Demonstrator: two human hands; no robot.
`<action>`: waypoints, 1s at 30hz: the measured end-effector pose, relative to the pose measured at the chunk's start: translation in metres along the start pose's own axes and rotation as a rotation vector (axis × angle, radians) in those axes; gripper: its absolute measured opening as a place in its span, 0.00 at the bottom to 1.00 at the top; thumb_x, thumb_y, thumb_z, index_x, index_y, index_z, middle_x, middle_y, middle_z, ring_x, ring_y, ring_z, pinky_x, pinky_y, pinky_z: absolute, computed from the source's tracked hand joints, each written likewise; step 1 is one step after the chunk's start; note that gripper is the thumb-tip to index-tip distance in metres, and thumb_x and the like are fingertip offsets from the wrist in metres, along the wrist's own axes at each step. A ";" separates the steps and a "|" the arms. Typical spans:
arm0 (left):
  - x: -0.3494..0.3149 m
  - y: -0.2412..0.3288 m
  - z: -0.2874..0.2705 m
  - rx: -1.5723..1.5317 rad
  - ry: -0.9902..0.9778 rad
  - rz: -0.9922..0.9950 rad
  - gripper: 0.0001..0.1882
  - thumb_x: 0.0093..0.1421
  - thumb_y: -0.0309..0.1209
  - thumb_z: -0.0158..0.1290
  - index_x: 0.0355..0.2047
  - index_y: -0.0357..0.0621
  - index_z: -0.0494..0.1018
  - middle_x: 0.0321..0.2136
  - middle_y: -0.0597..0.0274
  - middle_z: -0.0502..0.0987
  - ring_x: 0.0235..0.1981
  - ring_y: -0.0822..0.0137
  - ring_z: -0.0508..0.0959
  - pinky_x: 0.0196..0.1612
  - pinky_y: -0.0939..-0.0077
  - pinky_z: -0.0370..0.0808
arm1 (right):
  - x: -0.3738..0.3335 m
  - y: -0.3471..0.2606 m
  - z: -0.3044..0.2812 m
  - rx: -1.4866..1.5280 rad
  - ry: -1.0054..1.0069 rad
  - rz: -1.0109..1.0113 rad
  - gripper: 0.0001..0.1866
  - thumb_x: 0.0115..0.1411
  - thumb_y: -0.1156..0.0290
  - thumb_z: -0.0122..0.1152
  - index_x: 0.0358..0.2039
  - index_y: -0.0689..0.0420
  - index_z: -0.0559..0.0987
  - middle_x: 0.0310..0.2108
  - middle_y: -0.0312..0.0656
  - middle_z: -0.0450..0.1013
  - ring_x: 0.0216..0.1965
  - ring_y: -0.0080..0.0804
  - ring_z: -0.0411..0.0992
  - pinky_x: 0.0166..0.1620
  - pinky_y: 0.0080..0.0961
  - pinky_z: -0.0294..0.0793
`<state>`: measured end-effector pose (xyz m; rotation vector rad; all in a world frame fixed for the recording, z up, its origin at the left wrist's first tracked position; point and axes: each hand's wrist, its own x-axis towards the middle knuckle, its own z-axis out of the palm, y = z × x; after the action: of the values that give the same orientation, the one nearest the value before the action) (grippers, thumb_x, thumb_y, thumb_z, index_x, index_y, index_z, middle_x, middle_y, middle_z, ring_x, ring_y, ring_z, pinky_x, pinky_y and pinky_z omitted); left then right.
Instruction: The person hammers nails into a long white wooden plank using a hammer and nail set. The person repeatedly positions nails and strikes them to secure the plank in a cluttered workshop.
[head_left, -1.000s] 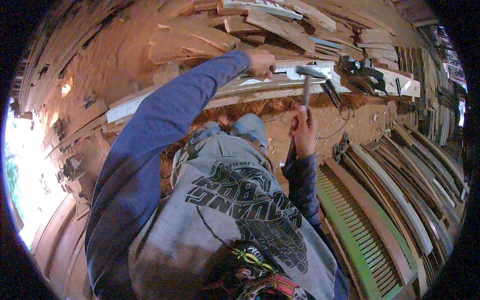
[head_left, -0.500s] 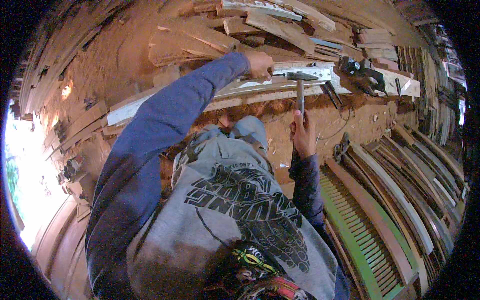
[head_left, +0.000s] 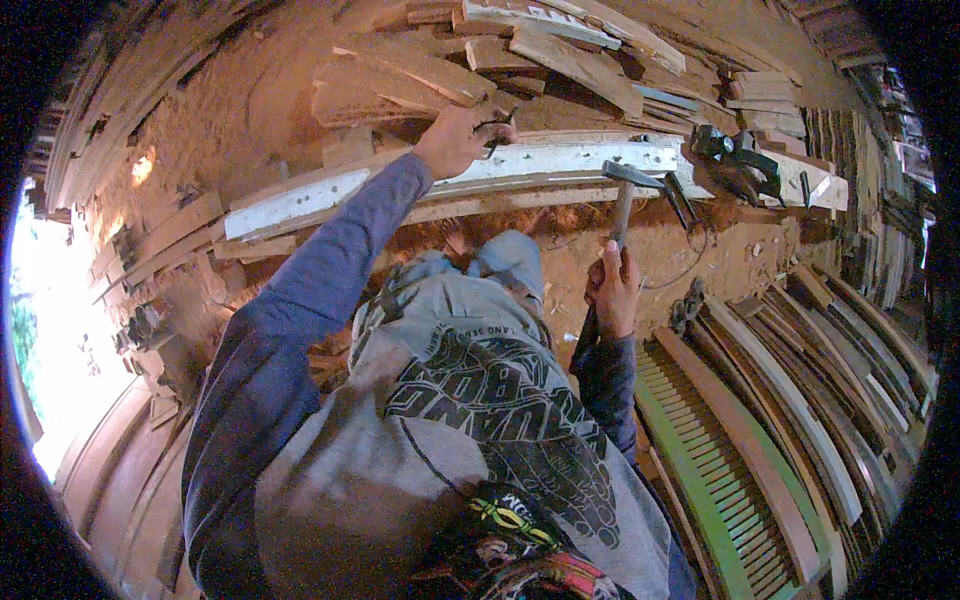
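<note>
A hammer (head_left: pixel 622 210) is upright in my right hand (head_left: pixel 613 290), whose fingers wrap round its handle; the head is over the near edge of a long white-painted board (head_left: pixel 300 200). Dark spots, perhaps nail holes, run along this board. At its far edge, my left hand (head_left: pixel 455 142) is closed round dark, thin metal pieces (head_left: pixel 495 128) that stick out past the fingers. Their exact kind is too small to tell. Another strip of wood (head_left: pixel 500 197) lies along the board's near side.
A dark power tool (head_left: pixel 745 165) sits at the board's right end, beside two black rods (head_left: pixel 682 200). Loose planks (head_left: pixel 575 70) are piled beyond. On the right lie a green slatted frame (head_left: pixel 700 470) and several long boards (head_left: pixel 800 420). Bright light enters at left.
My left hand has moved left, off the board's middle to its far edge, with the dark metal pieces now showing. The hammer has shifted slightly right and down, its head turned.
</note>
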<state>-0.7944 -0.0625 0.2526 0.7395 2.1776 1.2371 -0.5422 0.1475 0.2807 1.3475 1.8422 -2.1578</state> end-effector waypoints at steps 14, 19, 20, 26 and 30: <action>-0.004 -0.041 0.020 -0.285 0.027 0.103 0.08 0.64 0.25 0.52 0.39 0.35 0.78 0.33 0.57 0.83 0.35 0.70 0.82 0.42 0.73 0.78 | -0.018 -0.027 0.018 -0.231 -0.115 -0.269 0.14 0.72 0.57 0.49 0.46 0.53 0.72 0.19 0.25 0.59 0.16 0.12 0.55 0.17 0.14 0.54; -0.002 -0.049 0.025 -0.283 0.029 0.110 0.08 0.64 0.27 0.54 0.39 0.34 0.77 0.32 0.57 0.82 0.33 0.70 0.81 0.41 0.74 0.78 | -0.026 -0.039 0.023 -0.256 -0.150 -0.339 0.11 0.72 0.61 0.50 0.46 0.53 0.71 0.20 0.25 0.59 0.17 0.10 0.56 0.18 0.13 0.53; -0.002 -0.049 0.026 -0.362 0.027 0.066 0.08 0.64 0.28 0.55 0.39 0.35 0.77 0.32 0.57 0.82 0.34 0.70 0.81 0.41 0.74 0.78 | -0.028 -0.042 0.025 -0.307 -0.150 -0.369 0.10 0.72 0.61 0.50 0.46 0.53 0.71 0.20 0.25 0.59 0.18 0.10 0.55 0.19 0.13 0.53; -0.006 -0.041 0.025 -0.289 0.007 -0.001 0.10 0.63 0.17 0.51 0.42 0.34 0.79 0.37 0.56 0.83 0.40 0.67 0.82 0.48 0.72 0.80 | -0.042 -0.058 0.032 -0.392 -0.213 -0.495 0.15 0.71 0.62 0.50 0.52 0.57 0.69 0.21 0.26 0.60 0.19 0.12 0.56 0.20 0.13 0.54; -0.008 -0.042 0.020 -0.104 -0.010 0.177 0.09 0.63 0.19 0.52 0.43 0.33 0.78 0.38 0.56 0.83 0.41 0.66 0.82 0.48 0.72 0.79 | -0.044 -0.055 0.031 -0.477 -0.114 -0.737 0.20 0.71 0.60 0.49 0.56 0.60 0.68 0.22 0.28 0.61 0.19 0.13 0.57 0.21 0.15 0.58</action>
<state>-0.7838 -0.0748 0.2082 0.9084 2.0579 1.4191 -0.5605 0.1172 0.3490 0.4761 2.8534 -1.7269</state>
